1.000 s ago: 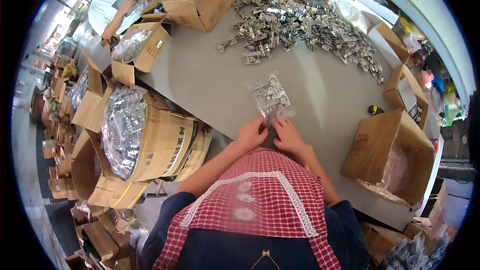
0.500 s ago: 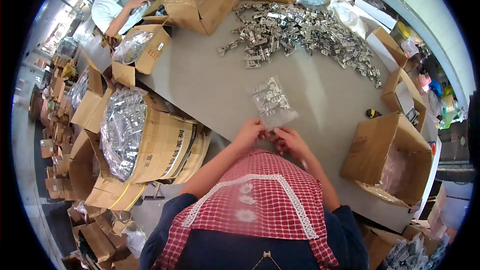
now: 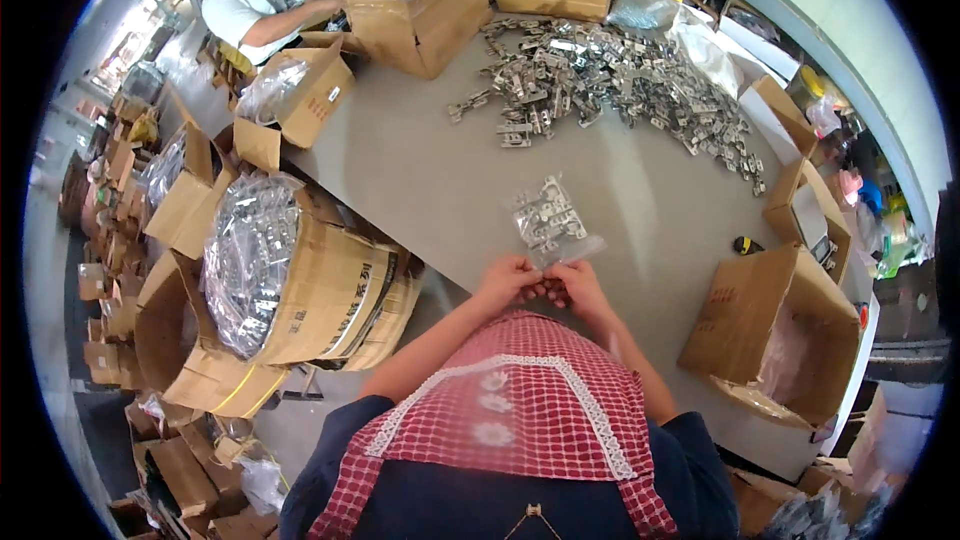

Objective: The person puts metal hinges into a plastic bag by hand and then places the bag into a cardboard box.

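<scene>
A clear plastic bag (image 3: 552, 218) holding several silvery metal hardware pieces lies on the grey table in front of me. Its near edge is pinched by my left hand (image 3: 508, 282), fingers closed. Beside it, my right hand (image 3: 580, 288) is also closed on the same edge, and the two sets of fingertips nearly meet. Exactly how the fingers fold the plastic is hidden. Farther back on the table spreads a large heap of loose metal pieces (image 3: 610, 75) of a similar kind.
An open cardboard box (image 3: 740, 310) stands at the right, near a small black-and-yellow object (image 3: 745, 245). On the left, a big carton (image 3: 330, 290) contains bagged metal parts (image 3: 250, 260). More boxes line the far edge. A co-worker (image 3: 260, 0) is at the far left.
My right hand has come in closer to my left at the bag's edge. The whole view has shifted slightly. The co-worker's arms have moved.
</scene>
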Demonstrator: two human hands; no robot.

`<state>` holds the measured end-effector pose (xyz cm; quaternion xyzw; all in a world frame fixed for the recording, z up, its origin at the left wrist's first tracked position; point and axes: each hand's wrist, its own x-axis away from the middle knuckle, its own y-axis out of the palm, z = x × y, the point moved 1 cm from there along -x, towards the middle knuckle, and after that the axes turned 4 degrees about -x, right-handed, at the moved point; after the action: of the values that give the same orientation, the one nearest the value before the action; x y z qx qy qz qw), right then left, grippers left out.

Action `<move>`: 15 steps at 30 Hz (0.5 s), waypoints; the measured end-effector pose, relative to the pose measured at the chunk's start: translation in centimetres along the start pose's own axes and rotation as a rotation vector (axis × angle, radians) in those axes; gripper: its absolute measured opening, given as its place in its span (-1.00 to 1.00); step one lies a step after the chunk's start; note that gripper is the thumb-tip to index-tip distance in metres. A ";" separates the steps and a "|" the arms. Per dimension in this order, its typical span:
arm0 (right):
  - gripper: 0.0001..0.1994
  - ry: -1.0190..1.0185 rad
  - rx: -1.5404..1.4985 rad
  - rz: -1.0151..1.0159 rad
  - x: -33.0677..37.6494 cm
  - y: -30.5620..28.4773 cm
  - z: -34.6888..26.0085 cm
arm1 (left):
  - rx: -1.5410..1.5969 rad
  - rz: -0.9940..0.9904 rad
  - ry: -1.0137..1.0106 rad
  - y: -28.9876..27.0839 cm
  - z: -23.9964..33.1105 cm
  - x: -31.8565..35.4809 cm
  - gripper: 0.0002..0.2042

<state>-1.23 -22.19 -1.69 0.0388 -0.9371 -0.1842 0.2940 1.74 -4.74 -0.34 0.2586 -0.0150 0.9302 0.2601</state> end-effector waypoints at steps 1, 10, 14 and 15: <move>-0.85 0.021 -0.066 0.040 -0.1 0.0 0.2 | 0.034 0.003 0.007 0.0 -0.2 0.0 -0.88; -0.81 -0.149 -0.098 0.208 1.2 -3.7 -2.6 | 0.143 0.173 0.074 -3.0 1.3 2.8 -0.89; -0.87 -0.188 -0.071 0.437 7.0 -0.1 -7.0 | 0.423 0.314 0.094 -5.5 3.8 6.3 -0.88; -0.86 -0.291 -0.146 0.422 8.5 -2.0 -7.5 | 0.569 0.328 0.113 -7.3 4.2 6.9 -0.87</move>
<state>-4.02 -28.02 7.82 -0.2055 -0.9411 -0.1895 0.1904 2.34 4.19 5.89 0.2630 0.2182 0.9395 0.0244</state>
